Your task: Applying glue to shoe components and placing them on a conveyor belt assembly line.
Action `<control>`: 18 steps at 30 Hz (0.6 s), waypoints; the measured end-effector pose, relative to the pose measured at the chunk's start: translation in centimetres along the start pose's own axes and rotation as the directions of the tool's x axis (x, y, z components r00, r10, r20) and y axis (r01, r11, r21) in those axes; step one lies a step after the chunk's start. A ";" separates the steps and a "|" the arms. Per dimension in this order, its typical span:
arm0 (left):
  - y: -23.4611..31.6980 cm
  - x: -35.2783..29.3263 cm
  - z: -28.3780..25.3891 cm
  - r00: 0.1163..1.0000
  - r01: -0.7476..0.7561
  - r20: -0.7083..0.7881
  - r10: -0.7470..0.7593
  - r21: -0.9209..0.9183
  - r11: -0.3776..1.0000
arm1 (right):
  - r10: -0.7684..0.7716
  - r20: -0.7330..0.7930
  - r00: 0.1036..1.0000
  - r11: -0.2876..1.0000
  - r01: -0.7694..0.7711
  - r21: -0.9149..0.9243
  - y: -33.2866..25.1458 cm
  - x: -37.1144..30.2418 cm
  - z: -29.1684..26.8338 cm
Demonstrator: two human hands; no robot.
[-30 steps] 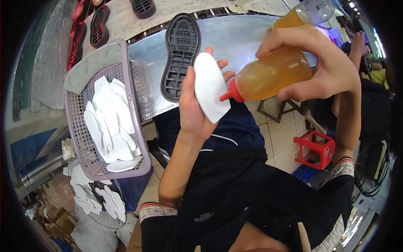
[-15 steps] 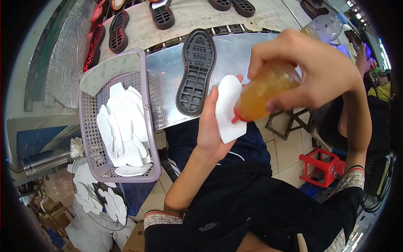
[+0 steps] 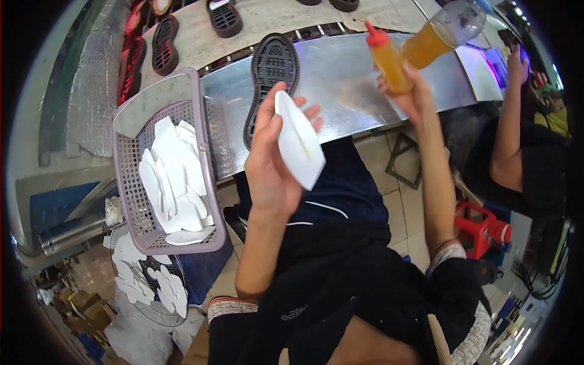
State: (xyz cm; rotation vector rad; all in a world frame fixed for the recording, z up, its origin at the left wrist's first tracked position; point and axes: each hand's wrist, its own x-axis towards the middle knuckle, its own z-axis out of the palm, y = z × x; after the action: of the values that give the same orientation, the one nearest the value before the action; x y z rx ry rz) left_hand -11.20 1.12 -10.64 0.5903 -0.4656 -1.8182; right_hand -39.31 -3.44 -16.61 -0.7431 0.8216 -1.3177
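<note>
My left hand [image 3: 271, 161] holds a white foam heel pad [image 3: 299, 141], tilted, with a thin yellowish streak of glue down its face. Behind that hand a black shoe sole [image 3: 275, 64] lies on the metal table, its ribbed cavity facing up. In my right hand [image 3: 413, 91] is a squeeze bottle [image 3: 389, 61] of amber liquid, its red nozzle pointing up. Just past it stands a larger clear plastic bottle [image 3: 435, 42], partly filled with the same coloured liquid.
A mauve plastic basket [image 3: 216, 225] full of white pads [image 3: 176, 176] stands at the left. Several soles [image 3: 164, 48] sit on the far belt. A red plastic stand [image 3: 477, 228] is low at the right, near another person's arm [image 3: 510, 128].
The squeeze bottle was tipped nozzle-down against the pad; my right hand has moved it up and right, nozzle upward. My left hand has shifted left and tilted the pad.
</note>
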 end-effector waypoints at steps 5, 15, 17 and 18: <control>1.9 4.6 -1.0 0.952 -0.184 -0.096 0.292 0.580 0.793 | -0.042 0.034 0.999 0.999 0.042 0.006 2.1 -1.5 1.2; 2.4 15.7 -1.8 0.888 -0.162 0.348 0.299 0.847 -0.507 | -0.170 -0.043 0.984 0.938 0.175 0.299 5.1 -1.1 0.6; 2.5 16.7 -2.1 0.908 -0.186 0.347 0.236 0.838 -0.514 | -0.146 -0.070 0.987 0.948 0.160 0.274 4.9 -1.0 1.1; 2.5 16.8 -2.7 0.911 -0.184 0.343 0.230 0.835 -0.518 | -0.115 -0.091 0.989 0.962 0.134 0.239 5.1 -1.0 1.3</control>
State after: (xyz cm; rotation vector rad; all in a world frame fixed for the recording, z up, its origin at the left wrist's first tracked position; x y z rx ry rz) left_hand -12.12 -15.72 -14.17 1.5429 -2.1849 -0.2505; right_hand -35.61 -1.90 -20.13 -0.5585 0.6649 -1.5369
